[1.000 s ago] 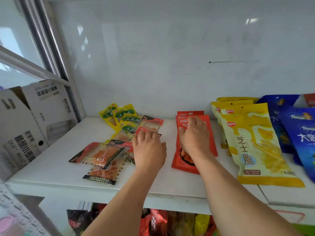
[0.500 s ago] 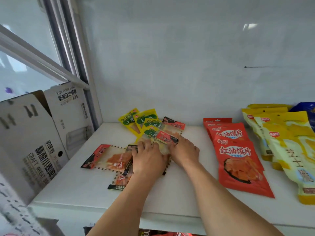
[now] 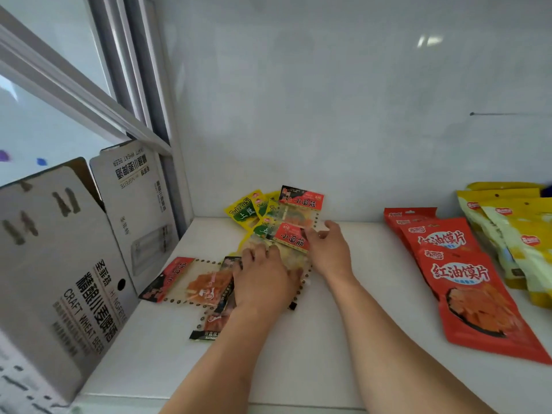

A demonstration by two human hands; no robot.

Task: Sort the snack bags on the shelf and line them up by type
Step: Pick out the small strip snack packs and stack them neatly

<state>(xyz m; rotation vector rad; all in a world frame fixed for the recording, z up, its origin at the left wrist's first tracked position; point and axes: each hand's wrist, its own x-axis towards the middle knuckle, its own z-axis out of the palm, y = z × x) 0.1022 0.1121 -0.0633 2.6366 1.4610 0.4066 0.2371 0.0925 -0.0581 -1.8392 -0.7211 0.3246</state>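
Observation:
A loose heap of small snack packets lies on the white shelf [image 3: 343, 339]. My left hand [image 3: 263, 282] rests palm down on the heap's middle, fingers laid over clear packets with orange contents [image 3: 197, 282]. My right hand [image 3: 327, 249] pinches the right edge of a red-topped clear packet [image 3: 291, 239]. A second red-topped packet [image 3: 301, 204] and several yellow-green packets [image 3: 243, 209] lean at the back wall. To the right, the red bags [image 3: 466, 282] lie in an overlapping row, with the yellow bags [image 3: 513, 234] beside them.
An open grey cardboard beer box [image 3: 68, 264] stands against the shelf's left end, under a window frame [image 3: 89, 94]. The white back wall [image 3: 328, 115] closes the shelf behind the packets.
My right hand left the red bags and came over to the small-packet heap, where it now pinches a red-topped packet. My left hand stayed on the heap. The view swung left.

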